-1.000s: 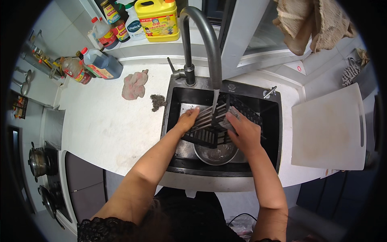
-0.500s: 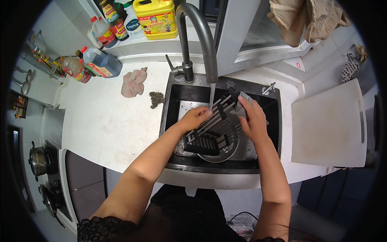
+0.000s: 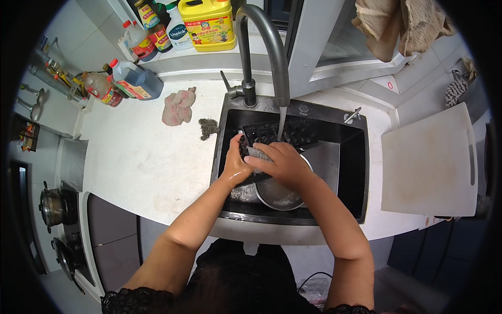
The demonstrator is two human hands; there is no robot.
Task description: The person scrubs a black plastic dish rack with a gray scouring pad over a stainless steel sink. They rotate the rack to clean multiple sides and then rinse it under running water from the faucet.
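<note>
A black rack with metal bars (image 3: 264, 132) is held over the sink (image 3: 340, 219), under the stream from the grey faucet (image 3: 283, 73). My left hand (image 3: 236, 166) is wrapped round the rack's left end, wet at the wrist. Against that same end, my right hand (image 3: 290, 163) presses a grey cloth (image 3: 257, 153); its fingers are closed over it. Water falls onto the rack just behind my right hand. Beneath, a round metal basin (image 3: 282, 198) lies in the sink, partly covered by my hands and the rack.
Left of the sink lie a dark scouring pad (image 3: 208, 128) and a pinkish rag (image 3: 179, 106). Bottles and a yellow jug (image 3: 209, 26) line the back. A white cutting board (image 3: 429, 162) leans at right; brown cloths (image 3: 400, 26) hang above. Pots (image 3: 52, 208) are far left.
The rack has been turned, its solid dark side now facing up. My right hand with the cloth has moved left, close to my left hand. My left hand has shifted left.
</note>
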